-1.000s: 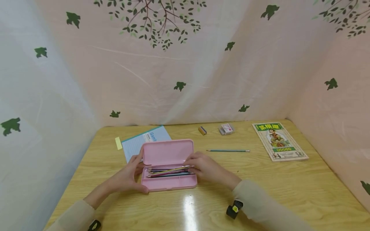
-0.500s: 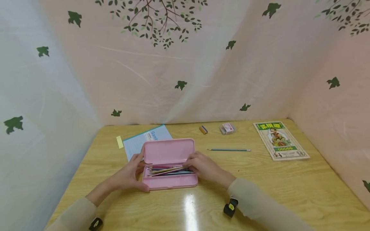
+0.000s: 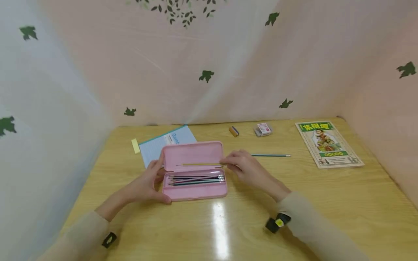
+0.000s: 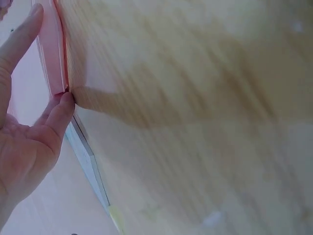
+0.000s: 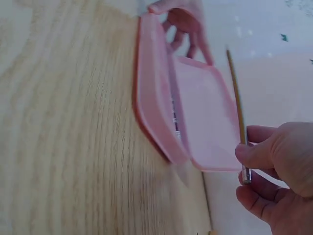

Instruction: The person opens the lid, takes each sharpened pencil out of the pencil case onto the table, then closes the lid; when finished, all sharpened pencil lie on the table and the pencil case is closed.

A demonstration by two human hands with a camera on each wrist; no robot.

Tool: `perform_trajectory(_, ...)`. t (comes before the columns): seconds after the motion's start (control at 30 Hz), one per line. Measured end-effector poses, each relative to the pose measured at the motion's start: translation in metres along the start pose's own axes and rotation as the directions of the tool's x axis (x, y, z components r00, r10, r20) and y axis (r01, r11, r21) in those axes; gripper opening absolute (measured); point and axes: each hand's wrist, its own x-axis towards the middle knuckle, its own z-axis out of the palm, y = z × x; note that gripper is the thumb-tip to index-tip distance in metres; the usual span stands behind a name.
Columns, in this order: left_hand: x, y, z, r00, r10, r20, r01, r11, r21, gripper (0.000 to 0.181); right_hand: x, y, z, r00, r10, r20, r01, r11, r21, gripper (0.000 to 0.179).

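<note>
A pink pencil case [image 3: 196, 194] lies on the table with its lid [image 3: 192, 154] raised. My left hand [image 3: 145, 186] holds its left end, the thumb [image 4: 24, 36] at the front and the fingers [image 4: 59, 112] at the hinge side. Several pencils [image 3: 196, 179] lie side by side in the back compartment. My right hand [image 3: 249, 170] pinches a yellow pencil [image 5: 236, 98] near its rear end, between thumb and fingers. That pencil is held level above the case, in front of the lid, with its tip to the left.
Behind the case lies a light blue notebook [image 3: 151, 148], with a yellow strip [image 3: 135, 146] beside it. A green pencil [image 3: 271, 155], a small orange-and-blue block [image 3: 233, 131] and a clear box [image 3: 263, 129] lie right of the case. A picture-covered book [image 3: 330, 145] is far right.
My right hand has lifted the yellow pencil out of the case, up and to the right. My left hand keeps its hold on the case. The head view has tilted down.
</note>
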Motion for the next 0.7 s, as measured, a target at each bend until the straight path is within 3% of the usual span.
perform_trajectory(0.13,0.001,0.005,-0.003,0.998,-0.042,0.046,0.040,0.999,0.036,0.149,-0.017,0.013,-0.027,0.998,0.049,-0.031,-0.049,0.999,-0.002,0.029)
perform_trajectory(0.33,-0.012,0.003,-0.005,0.998,-0.055,0.040,0.055,0.998,-0.007,0.149,-0.059,0.056,-0.055,0.993,0.072,-0.092,-0.078,0.995,-0.068,0.032)
perform_trajectory(0.43,-0.011,0.006,-0.004,0.998,-0.047,0.033,0.048,0.999,-0.012,0.148,-0.081,0.077,-0.067,0.989,0.062,-0.131,-0.078,0.989,-0.123,0.035)
perform_trajectory(0.7,-0.007,0.009,-0.002,0.999,-0.035,0.011,0.035,0.999,0.001,0.145,-0.105,0.109,-0.072,0.991,0.058,-0.122,-0.078,0.983,-0.167,0.033)
